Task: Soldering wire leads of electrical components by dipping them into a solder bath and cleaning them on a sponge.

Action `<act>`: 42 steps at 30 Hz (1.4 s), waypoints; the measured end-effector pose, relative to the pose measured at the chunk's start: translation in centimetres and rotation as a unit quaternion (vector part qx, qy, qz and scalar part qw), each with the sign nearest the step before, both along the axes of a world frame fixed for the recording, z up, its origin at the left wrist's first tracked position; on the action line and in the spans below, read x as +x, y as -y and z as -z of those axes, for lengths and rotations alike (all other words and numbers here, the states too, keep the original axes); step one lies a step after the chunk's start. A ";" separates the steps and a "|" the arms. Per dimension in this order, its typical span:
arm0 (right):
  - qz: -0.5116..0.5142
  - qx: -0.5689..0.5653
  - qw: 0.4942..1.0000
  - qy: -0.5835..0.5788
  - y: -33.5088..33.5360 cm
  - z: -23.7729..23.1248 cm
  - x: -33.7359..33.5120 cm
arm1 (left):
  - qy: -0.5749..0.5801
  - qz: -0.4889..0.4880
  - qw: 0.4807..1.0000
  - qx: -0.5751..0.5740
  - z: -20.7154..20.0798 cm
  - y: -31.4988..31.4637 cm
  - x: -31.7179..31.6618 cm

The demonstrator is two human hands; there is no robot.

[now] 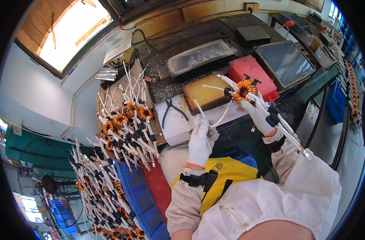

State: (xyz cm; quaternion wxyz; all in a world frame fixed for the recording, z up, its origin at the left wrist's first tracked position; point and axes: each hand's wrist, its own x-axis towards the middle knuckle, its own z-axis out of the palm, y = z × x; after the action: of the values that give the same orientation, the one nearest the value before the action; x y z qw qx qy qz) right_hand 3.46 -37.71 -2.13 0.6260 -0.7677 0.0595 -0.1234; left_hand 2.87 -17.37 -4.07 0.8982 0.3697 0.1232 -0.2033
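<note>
A toroidal coil point(245, 92) wound in copper wire, with several thick white leads, is gripped in my gloved right hand point(259, 117). Some of its leads hang down past my right wrist; others point up and left over the yellow block. My left hand point(202, 138), also in a white glove, is closed around a white lead point(197, 107) whose end sticks up above the fingers. That lead curves back toward the coil. Pliers point(171, 113) with dark green handles lie on the white board left of my hands, touched by neither.
Behind my hands sit a tray with a yellowish block point(204, 95), a red plastic box point(252, 74) and a glass-topped frame point(285, 62). More coils with leads point(128, 128) are heaped at left, above blue crates point(136, 192). A small box with a switch point(119, 56) stands farther back.
</note>
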 end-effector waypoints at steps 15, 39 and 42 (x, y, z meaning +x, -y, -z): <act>0.021 -0.010 1.000 -0.015 -0.3 0.5 0.0 | 0.001 0.064 0.997 0.041 1.5 -0.9 1.9; -0.035 -0.161 0.984 -0.074 1.5 3.1 0.7 | -0.024 0.056 0.998 -0.017 3.0 -1.0 2.8; -0.028 -0.146 0.989 -0.019 1.7 4.6 1.2 | -0.027 0.058 0.998 -0.019 2.8 -0.9 2.8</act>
State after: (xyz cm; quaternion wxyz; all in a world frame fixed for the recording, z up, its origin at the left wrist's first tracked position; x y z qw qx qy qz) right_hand 4.69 -39.38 -6.69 0.5089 -0.8546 0.0314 -0.0986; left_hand 5.67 -16.50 -6.90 0.8883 0.3532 0.1222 -0.2670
